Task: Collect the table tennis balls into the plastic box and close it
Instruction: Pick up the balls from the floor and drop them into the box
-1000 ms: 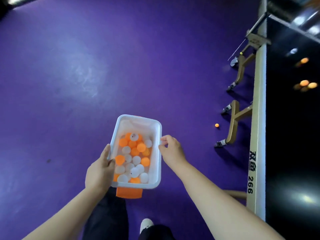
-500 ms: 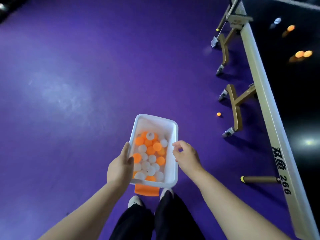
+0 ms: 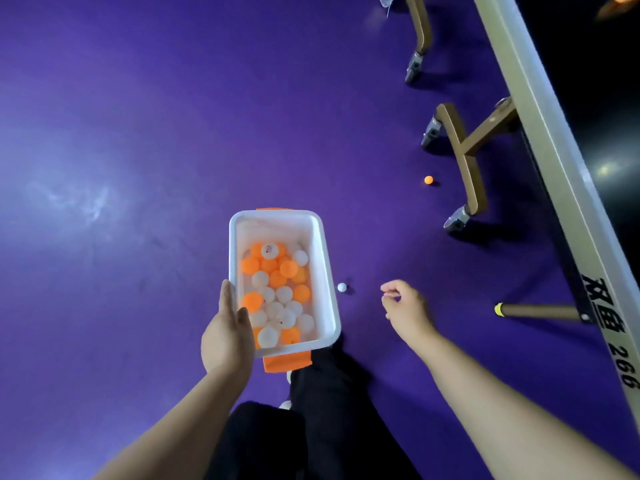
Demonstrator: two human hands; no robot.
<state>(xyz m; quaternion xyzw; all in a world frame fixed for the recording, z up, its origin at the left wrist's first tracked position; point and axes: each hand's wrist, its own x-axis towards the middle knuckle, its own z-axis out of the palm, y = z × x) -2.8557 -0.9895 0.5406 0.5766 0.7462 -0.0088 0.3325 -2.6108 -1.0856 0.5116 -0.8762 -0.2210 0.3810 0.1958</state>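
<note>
A white plastic box (image 3: 329,282) with orange clips holds several orange and white balls. My left hand (image 3: 227,336) grips its near left corner and carries it above the purple floor. My right hand (image 3: 405,306) hangs free to the right of the box, fingers loosely curled, holding nothing. A white ball (image 3: 341,287) lies on the floor between the box and my right hand. An orange ball (image 3: 428,180) lies farther off, beside the table's leg. No lid is in view.
The table tennis table (image 3: 554,140) runs along the right, with gold wheeled legs (image 3: 467,168) on the floor and a yellow-tipped bar (image 3: 533,310) sticking out low. My dark trouser legs (image 3: 311,417) are below the box. Purple floor (image 3: 121,150) spreads to the left.
My right hand has let go of the box's right rim and moved out to the right. The view has swung closer to the table, and a white ball on the floor has come into view.
</note>
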